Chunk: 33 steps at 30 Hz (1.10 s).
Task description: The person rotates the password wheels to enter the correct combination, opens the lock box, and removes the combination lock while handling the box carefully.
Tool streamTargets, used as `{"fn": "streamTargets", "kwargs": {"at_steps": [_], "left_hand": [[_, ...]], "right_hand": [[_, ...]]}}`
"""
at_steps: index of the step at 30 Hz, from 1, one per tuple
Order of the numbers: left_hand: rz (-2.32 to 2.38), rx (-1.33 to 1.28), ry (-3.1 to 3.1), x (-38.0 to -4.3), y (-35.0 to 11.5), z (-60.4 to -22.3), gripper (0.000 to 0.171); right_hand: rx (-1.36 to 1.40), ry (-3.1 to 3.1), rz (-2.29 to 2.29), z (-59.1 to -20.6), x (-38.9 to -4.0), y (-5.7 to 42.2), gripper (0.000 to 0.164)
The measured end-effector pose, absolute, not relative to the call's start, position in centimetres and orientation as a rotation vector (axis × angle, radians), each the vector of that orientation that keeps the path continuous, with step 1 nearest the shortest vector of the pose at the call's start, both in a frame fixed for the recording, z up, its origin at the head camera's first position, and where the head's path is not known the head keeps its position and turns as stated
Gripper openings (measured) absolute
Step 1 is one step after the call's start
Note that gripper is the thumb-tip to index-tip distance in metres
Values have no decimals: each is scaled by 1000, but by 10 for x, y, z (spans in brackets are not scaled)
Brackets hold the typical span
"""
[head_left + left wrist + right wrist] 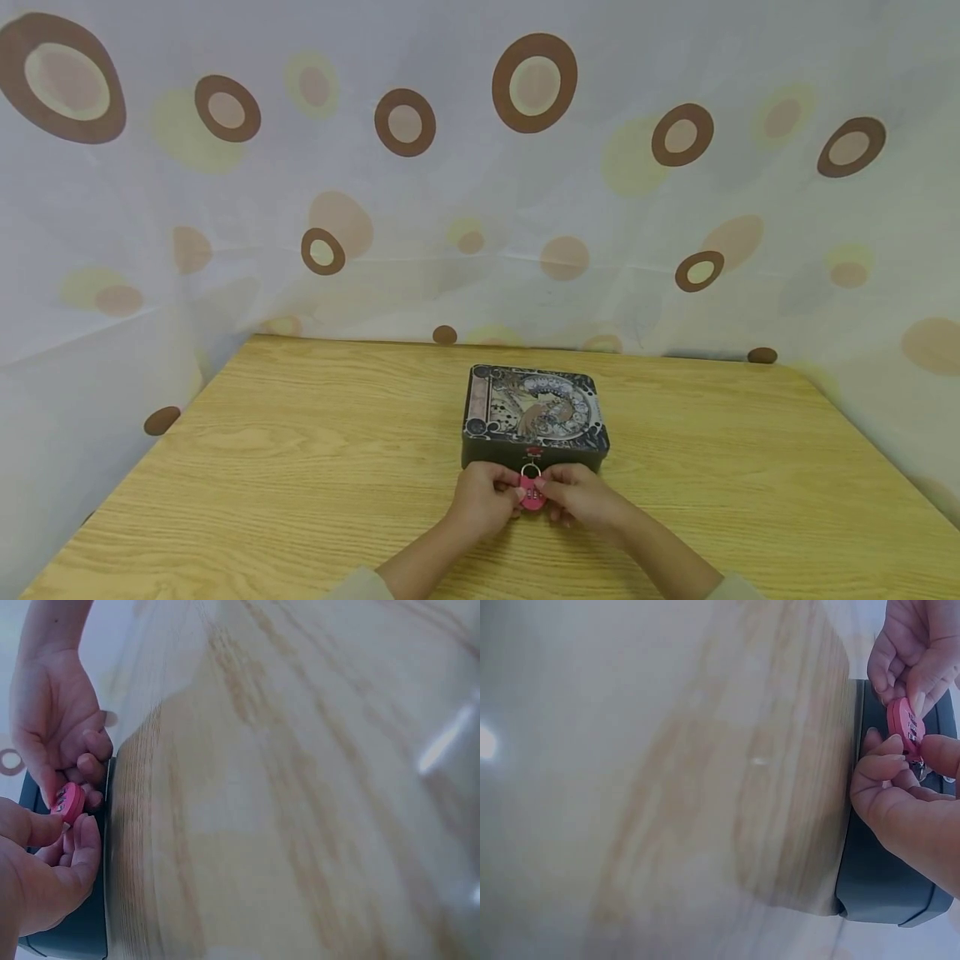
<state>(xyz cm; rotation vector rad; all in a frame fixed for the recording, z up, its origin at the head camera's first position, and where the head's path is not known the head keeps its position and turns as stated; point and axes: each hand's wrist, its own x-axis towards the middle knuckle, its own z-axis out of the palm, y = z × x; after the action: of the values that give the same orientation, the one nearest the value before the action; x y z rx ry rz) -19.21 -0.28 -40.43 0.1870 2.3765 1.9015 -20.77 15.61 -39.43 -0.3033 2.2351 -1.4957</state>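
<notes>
Left grip [482, 500], right grip [588, 500], padlock [532, 495] (near box-edge [536, 443])

We see pink padlock [532, 498], dials showing, silver shackle toward front of dark tin box [536, 412]; box flat on wooden table [315, 450], ornate lid closed.

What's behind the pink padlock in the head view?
The box: its dark front shows through the shackle of the pink padlock. Whatever is straight behind the padlock's body is covered; the left hand and right hand hide parts of the lower front.
</notes>
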Motion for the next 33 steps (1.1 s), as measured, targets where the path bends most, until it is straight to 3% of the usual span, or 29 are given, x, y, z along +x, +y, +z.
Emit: {"fn": "streamTargets", "kwargs": {"at_steps": [14,33], "left_hand": [[1895,174,2380,-193,-3,-405,8],[1899,228,2404,-193,-2,-407,6]], "right_hand": [[-430,2179,-1488,-407,-217,162,20],[-403,2249,-1442,-395,-209,154,20]]}}
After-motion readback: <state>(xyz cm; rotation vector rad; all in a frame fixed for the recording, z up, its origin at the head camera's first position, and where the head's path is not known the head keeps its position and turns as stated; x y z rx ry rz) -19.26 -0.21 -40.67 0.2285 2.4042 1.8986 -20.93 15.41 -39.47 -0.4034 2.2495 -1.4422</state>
